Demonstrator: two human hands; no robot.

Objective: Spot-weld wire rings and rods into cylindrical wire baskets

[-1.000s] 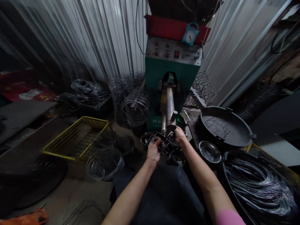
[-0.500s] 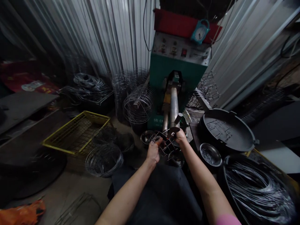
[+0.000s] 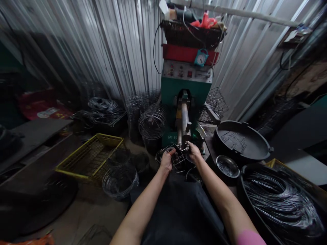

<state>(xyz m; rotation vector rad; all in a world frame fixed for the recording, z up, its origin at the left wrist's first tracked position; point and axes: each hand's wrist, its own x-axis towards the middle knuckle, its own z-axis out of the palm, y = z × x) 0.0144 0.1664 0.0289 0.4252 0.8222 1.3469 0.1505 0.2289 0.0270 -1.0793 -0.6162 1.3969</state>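
Note:
Low in front of a green machine with a red top, both hands are at a small wire rack. My left hand is closed on the rack's left side, an orange-brown patch showing at its fingers. My right hand is pinched at the rack's upper right, close to the tip of the machine's lower rod; what its fingers grip is too small to make out. The thick metal arm of the machine ends just above the rack. Beneath the rack, round bowls are partly hidden.
At the right are a round black pan with wire pieces, a metal bowl and a tub of wire rings. Leftward lie a yellow basket and wire coils. Corrugated metal wall stands behind.
The view has tilted up, showing a dark basket on top of the machine. My right hand has shifted slightly down and left relative to the machine, and the rack sits flatter.

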